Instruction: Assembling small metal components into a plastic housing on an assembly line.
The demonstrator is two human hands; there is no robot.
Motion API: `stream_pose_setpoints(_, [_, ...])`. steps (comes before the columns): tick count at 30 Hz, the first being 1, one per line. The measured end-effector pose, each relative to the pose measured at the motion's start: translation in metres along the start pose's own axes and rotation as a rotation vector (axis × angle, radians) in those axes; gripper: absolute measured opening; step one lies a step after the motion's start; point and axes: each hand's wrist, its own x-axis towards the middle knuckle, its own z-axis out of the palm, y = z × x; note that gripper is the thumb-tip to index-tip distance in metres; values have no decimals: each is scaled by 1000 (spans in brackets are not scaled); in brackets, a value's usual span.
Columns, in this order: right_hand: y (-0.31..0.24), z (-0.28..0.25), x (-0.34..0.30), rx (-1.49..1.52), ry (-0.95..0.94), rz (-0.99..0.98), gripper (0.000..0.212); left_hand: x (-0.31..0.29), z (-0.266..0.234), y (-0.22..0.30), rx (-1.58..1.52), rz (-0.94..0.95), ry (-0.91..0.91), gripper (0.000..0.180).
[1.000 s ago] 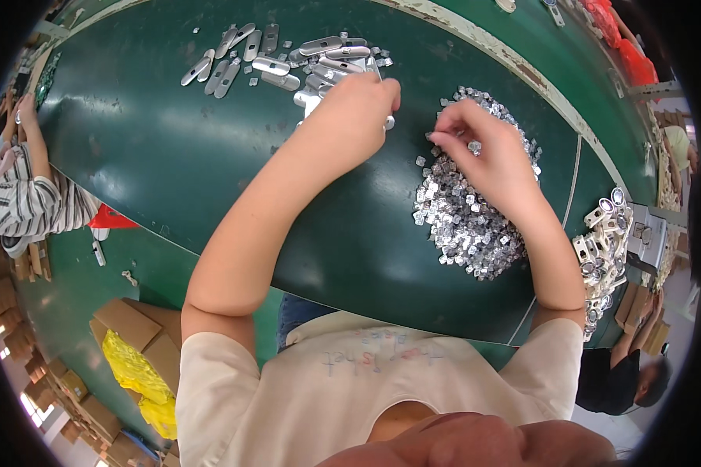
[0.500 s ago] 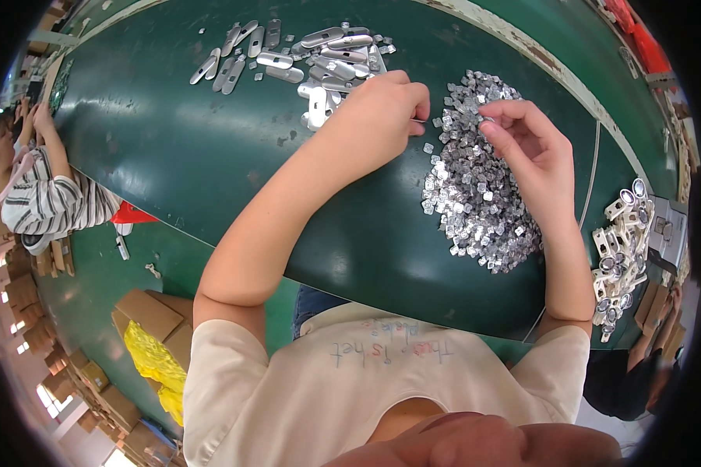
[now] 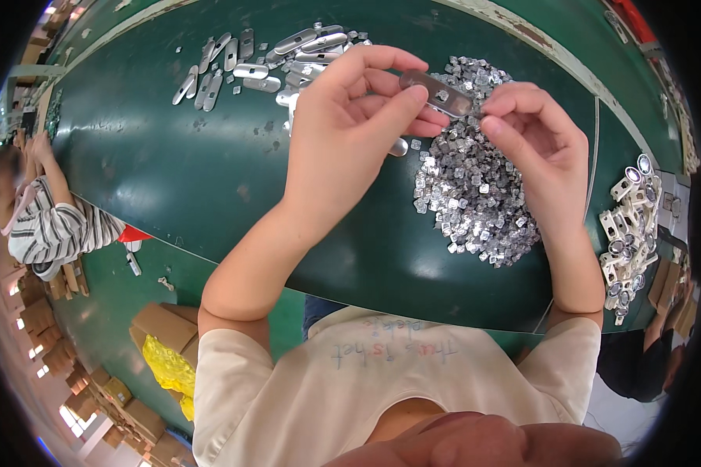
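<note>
My left hand point(image 3: 346, 128) pinches an oblong metal plate point(image 3: 456, 103) with rounded ends, holding it tilted above the table. A small light square shows at the plate's middle; whether it is a hole or a piece set there I cannot tell. Close to the plate's right end, my right hand point(image 3: 545, 148) has thumb and forefinger pinched together; anything between them is too small to make out. Beneath and between the hands spreads a heap of small square metal pieces point(image 3: 483, 194). Behind my left hand lie several similar oblong plates point(image 3: 296, 40), partly hidden by it.
White parts with round ends point(image 3: 627, 233) are piled at the right on the green table point(image 3: 171, 163). A person in a striped top point(image 3: 51, 222) works at the far left. Cardboard boxes point(image 3: 167, 327) and a yellow bag point(image 3: 167, 366) stand on the floor.
My left hand has turned over and come up from beside the plate pile, now showing a plate in its fingers. My right hand stays pinched above the heap, slightly shifted.
</note>
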Motion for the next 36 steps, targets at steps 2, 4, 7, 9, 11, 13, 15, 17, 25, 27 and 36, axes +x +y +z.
stream_pose_setpoints(2, [2,-1,-1,-65,-12,-86,17,-5,5,-1,-22,9,-7,23])
stream_pose_setpoints(4, [4,2,-3,-90,-21,-174,16,-10,9,-4,-56,-4,-31,22])
stream_pose_setpoints(7, [2,6,-4,83,-43,-87,17,-17,13,-7,-60,31,-92,21])
stream_pose_setpoints(9, [0,8,-5,237,-66,7,17,-18,15,-8,-50,47,-97,21])
stream_pose_setpoints(11, [-4,9,-6,342,-37,127,14,-19,17,-7,-43,75,-124,22])
stream_pose_setpoints(13, [-4,5,-5,360,-53,164,14,-18,18,-9,4,90,-135,23])
stream_pose_setpoints(15, [-3,1,-5,377,-69,197,14,-15,17,-12,52,109,-146,24])
stream_pose_setpoints(17, [-3,1,-4,338,-97,243,18,-12,15,-14,219,117,-127,25])
stream_pose_setpoints(25, [-2,-6,24,9,-56,176,31,0,1,0,48,-129,46,23])
stream_pose_setpoints(27, [20,-29,63,-433,27,32,30,2,-2,-3,54,-82,79,25])
stream_pose_setpoints(36, [121,-214,327,-1344,229,315,59,-3,3,-7,-7,-240,64,24])
